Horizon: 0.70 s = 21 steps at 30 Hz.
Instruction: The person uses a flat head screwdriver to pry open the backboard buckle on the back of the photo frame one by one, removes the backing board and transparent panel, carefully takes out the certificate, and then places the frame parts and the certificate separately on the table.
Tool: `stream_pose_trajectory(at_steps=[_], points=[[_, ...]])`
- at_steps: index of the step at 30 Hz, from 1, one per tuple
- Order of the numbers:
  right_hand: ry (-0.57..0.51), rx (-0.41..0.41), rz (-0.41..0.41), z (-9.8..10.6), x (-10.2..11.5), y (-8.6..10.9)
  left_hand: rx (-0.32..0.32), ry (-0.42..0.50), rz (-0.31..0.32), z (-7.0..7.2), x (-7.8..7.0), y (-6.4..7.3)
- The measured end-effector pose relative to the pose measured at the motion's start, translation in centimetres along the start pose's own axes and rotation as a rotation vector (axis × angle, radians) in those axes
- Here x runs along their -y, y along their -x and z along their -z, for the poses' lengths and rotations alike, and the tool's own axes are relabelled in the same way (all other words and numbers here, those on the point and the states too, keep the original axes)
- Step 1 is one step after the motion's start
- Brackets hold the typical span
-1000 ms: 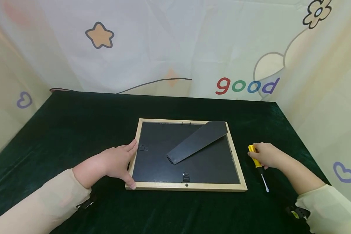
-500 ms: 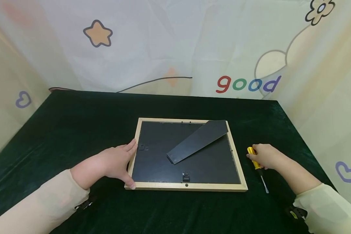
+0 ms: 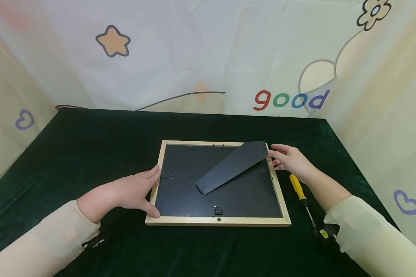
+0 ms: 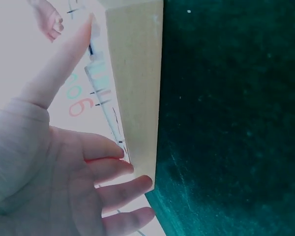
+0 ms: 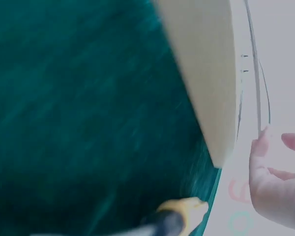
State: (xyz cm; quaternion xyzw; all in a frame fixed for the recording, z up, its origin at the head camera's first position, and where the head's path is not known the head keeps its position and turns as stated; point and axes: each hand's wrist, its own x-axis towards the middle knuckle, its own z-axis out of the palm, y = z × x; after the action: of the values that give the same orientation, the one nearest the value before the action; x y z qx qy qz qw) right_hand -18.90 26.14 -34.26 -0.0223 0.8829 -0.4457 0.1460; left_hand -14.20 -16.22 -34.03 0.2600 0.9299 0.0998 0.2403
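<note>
A picture frame point(image 3: 218, 222) with a light wooden rim lies back side up. Across its black backing a black easel stand point(image 3: 233, 165) slants from the middle to the upper right corner. My left hand point(image 3: 135, 192) rests along the left rim, fingers extended and thumb at the lower left corner; the wooden side point(image 4: 135, 73) appears close in the left wrist view. At the stand's wide end is my right hand point(image 3: 292, 163), its fingertips by the rim and loosely bent; whether they touch the stand is unclear. Beside the frame lies a yellow-handled screwdriver point(image 3: 297, 187).
Dark green velvet cloth point(image 3: 180, 254) covers the table. A pale printed curtain point(image 3: 180, 50) hangs behind and at both sides. The screwdriver's handle is also seen below the right hand, near the frame's right side.
My right hand has let go of the screwdriver, leaving it on the cloth, and has moved up and left to the frame's upper right corner. The left hand stays at the left rim.
</note>
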Motion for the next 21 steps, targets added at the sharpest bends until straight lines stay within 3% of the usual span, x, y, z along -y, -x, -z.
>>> stream_pose_trajectory(at_steps=[3, 7, 15, 21], points=[[-0.167, 0.005, -0.019, -0.2, 0.3, -0.5, -0.007, 0.024, -0.013, 0.1, 0.1, -0.1], [-0.299, 0.030, -0.013, -0.9, 0.7, -0.9, -0.025, 0.055, -0.016, 0.0, 0.4, -0.1], [-0.414, -0.002, 0.006, -2.1, 1.6, -1.1, -0.059, 0.185, -0.057, -0.4, 1.3, 0.0], [-0.434, -0.039, 0.018, -2.4, 2.3, -1.0, -0.066, 0.239, -0.075, -0.6, 1.6, 0.4]])
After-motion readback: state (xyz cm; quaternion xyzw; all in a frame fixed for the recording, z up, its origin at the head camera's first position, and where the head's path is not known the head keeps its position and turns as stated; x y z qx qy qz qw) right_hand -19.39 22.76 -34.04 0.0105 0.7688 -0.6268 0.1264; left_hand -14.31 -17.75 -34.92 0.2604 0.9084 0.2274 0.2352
